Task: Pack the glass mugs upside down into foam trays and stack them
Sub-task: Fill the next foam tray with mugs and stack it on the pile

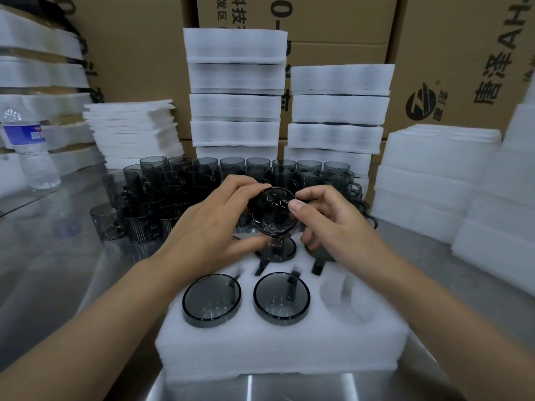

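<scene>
A smoky grey glass mug (273,211) is held above the white foam tray (278,351), tipped with its round end facing me. My left hand (214,221) grips its left side and underside. My right hand (324,218) pinches its right rim with thumb and fingers. In the tray's front row two mugs (212,299) (281,298) sit upside down, and the front right pocket (344,296) holds nothing. Behind them more upside-down mugs (278,250) sit partly hidden by my hands. A crowd of upright loose mugs (179,192) stands on the metal table behind the tray.
Tall stacks of foam trays (236,94) (338,111) rise behind the mugs, with cardboard boxes (463,53) at the back. Flat foam sheets (133,128) lie at back left, foam piles (434,175) at right. A water bottle (29,149) stands at far left.
</scene>
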Demonstrator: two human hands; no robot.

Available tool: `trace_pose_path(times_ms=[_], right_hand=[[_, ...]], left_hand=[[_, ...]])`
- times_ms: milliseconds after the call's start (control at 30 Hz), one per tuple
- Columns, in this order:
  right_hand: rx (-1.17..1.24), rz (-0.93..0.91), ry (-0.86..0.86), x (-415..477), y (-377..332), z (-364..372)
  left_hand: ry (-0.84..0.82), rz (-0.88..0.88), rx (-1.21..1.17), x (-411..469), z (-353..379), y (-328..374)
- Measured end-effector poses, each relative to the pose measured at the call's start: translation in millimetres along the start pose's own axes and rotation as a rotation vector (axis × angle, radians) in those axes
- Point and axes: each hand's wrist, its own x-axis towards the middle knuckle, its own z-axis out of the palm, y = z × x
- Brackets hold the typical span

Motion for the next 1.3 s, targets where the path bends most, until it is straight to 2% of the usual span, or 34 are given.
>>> trace_pose_path(times_ms=[133, 233, 667, 1167, 1300], right_hand=[[-0.005, -0.037, 0.039, -1, -2, -1], [0.018, -0.073, -0.009, -3, -3, -2], [0.086, -0.051, -0.109, -7, -15, -4], [0.141, -0.028, -0.138, -7, -7, -6], [0.052, -0.034, -0.142, -7, -7, -7]], left_hand=[[0.012, 0.005, 0.003, 1, 0, 0], [0.013, 0.017, -0.002, 0, 1, -2], [-0.014, -0.008, -0.053, -1, 2, -7], [-0.047, -0.054, -0.17, -2, 1, -4], [-0.021, -0.096, -0.19, -3, 4, -6]])
